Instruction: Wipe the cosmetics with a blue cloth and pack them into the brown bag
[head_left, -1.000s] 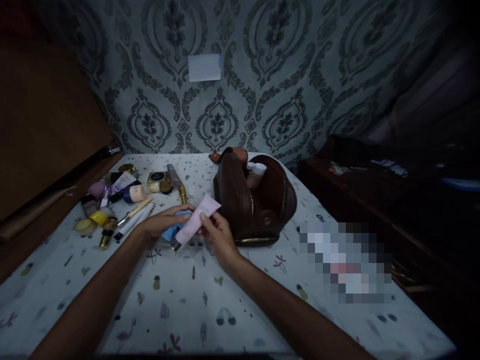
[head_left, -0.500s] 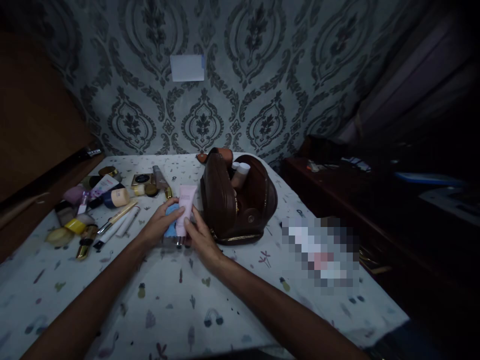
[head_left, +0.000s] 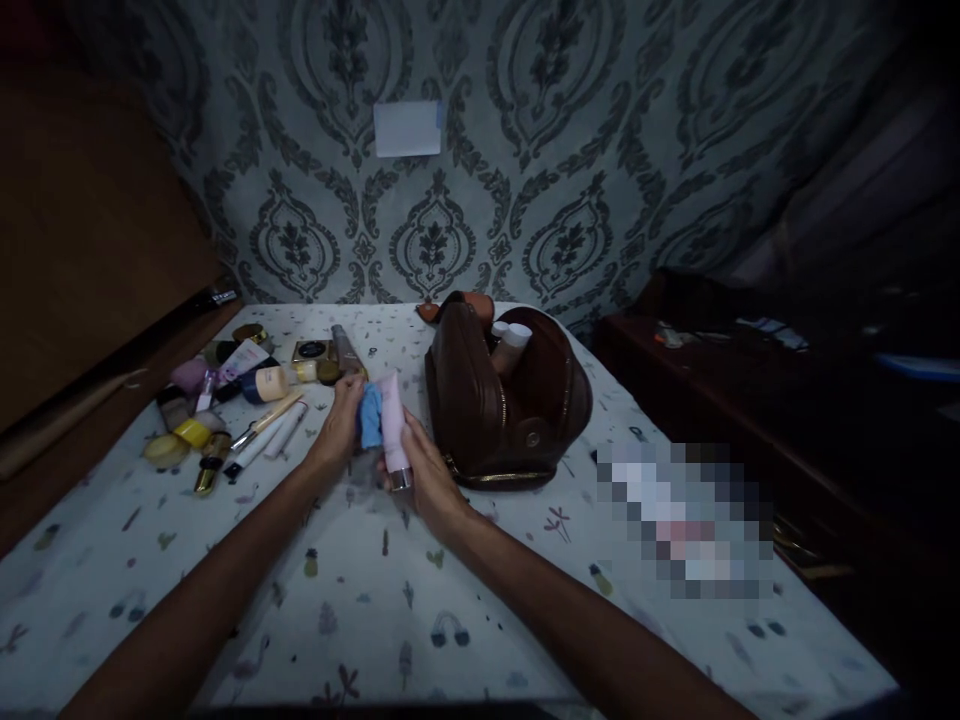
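My right hand [head_left: 426, 476] grips a pink tube [head_left: 393, 432] upright, its silver cap at the bottom. My left hand [head_left: 339, 428] is closed on a blue tube or packet [head_left: 370, 415], held right beside the pink tube. Both hands hover over the patterned tablecloth [head_left: 360, 610], just left of an open brown leather pouch [head_left: 504, 405]. Two pale bottles [head_left: 512, 344] stick out of the pouch's opening.
Several cosmetics [head_left: 240, 395] lie scattered at the back left: jars, tubes, brushes and gold-capped sticks. A brown board [head_left: 90, 260] leans at the left. A dark side table [head_left: 750, 400] stands to the right. A blurred patch [head_left: 682, 520] lies on the cloth.
Both hands lifted off the cloth with their tubes. The pink tube went from slanting to upright, and the blue one rose next to it.
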